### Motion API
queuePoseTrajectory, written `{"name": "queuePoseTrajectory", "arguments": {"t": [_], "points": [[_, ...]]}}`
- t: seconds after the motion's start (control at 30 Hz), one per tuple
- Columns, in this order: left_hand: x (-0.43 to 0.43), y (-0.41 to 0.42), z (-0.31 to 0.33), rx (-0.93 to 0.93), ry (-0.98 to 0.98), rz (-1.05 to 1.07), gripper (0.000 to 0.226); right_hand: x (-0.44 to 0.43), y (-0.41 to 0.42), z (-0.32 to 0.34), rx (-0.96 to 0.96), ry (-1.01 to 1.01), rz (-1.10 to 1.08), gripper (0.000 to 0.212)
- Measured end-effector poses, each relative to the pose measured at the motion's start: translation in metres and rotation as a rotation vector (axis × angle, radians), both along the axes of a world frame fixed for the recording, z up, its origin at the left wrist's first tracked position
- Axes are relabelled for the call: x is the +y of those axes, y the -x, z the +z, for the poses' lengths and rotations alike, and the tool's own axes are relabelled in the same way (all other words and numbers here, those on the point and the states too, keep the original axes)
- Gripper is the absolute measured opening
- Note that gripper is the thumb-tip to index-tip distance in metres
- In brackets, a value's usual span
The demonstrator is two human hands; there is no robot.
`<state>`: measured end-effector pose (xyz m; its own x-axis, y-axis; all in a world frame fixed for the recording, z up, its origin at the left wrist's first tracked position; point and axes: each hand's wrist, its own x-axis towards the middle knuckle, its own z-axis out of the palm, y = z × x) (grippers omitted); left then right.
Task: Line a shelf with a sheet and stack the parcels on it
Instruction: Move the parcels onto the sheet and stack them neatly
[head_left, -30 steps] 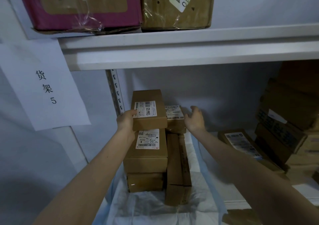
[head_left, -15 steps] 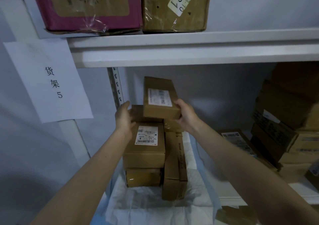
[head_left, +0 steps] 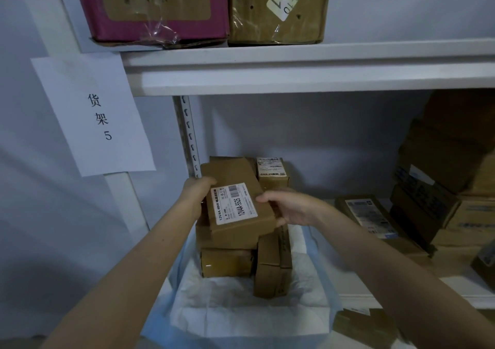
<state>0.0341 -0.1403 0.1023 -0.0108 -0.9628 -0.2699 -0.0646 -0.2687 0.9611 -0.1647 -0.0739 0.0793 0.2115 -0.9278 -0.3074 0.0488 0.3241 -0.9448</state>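
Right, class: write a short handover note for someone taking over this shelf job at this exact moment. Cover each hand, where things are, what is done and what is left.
Hands: the left hand grips the far left corner of the labelled parcel; the right hand grips its right edge.
Where: the parcel is tilted at the top of the stack; I cannot tell if it rests there.
Done: the sheet is laid, with several parcels on it.
Left: settle this parcel. The flat parcel and the pile to the right lie off the sheet.
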Motion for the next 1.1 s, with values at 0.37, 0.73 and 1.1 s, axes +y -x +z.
{"name": "queuePoseTrajectory", "arguments": {"t": [0.37,0.73,1.1], "points": [[0.001,0.009,0.005,-0.259,0.072,-0.083,0.011,-0.011,-0.020,-0.012,0.522,0.183,-0.281,0.022],[0.041,0.080,0.020,-0.535,0.548,-0.306,0.032,0.030,0.064,-0.021,1.145,0.275,-0.592,0.031],[0.079,0.167,-0.009,-0.465,0.508,-0.516,0.020,0.100,0.157,-0.068,1.399,-0.411,-0.340,0.119]]}}
